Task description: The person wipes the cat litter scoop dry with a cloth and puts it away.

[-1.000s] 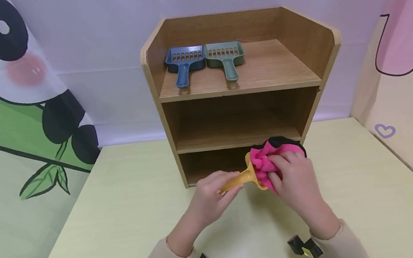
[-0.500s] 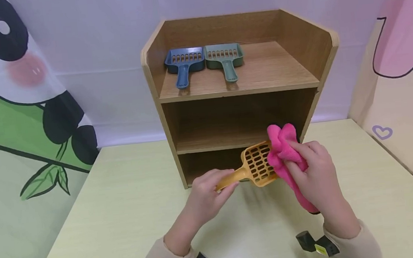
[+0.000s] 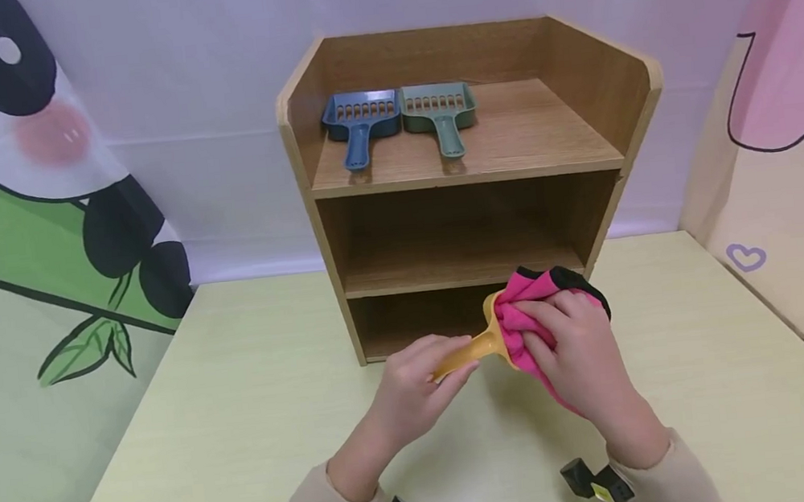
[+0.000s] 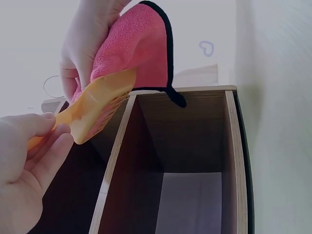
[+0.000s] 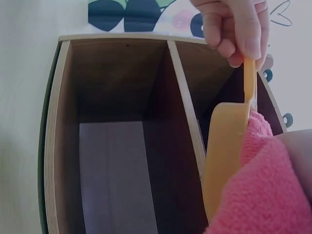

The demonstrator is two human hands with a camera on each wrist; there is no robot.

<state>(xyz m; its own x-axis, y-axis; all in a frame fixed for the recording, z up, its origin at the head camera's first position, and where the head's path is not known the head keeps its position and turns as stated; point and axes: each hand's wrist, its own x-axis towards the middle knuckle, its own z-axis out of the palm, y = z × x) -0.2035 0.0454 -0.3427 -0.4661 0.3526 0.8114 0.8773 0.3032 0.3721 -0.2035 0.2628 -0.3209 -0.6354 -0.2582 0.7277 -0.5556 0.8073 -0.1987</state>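
A yellow slotted litter scoop (image 3: 484, 345) is held above the table in front of the shelf. My left hand (image 3: 418, 383) grips it by the handle, thumb and fingers around the end. In my right hand (image 3: 577, 347) is a bunched pink cloth (image 3: 518, 321) with black edging, pressed into the scoop's head and hiding most of it in the head view. The left wrist view shows the cloth (image 4: 134, 46) lying inside the scoop (image 4: 100, 102), whose slotted underside faces down. From the right wrist, the scoop's side wall (image 5: 226, 146) shows beside the cloth.
Behind the hands stands a wooden shelf (image 3: 477, 274) with three levels. On its top level, a blue scoop (image 3: 358, 144) and a grey-green scoop (image 3: 448, 135) lie side by side, handles toward me. The pale table (image 3: 241, 396) extends on both sides.
The cloth lifts away to the right, baring the scoop's slots half a second ago, then comes back left into the scoop's head. The left hand keeps its grip, and the scoop turns slightly.
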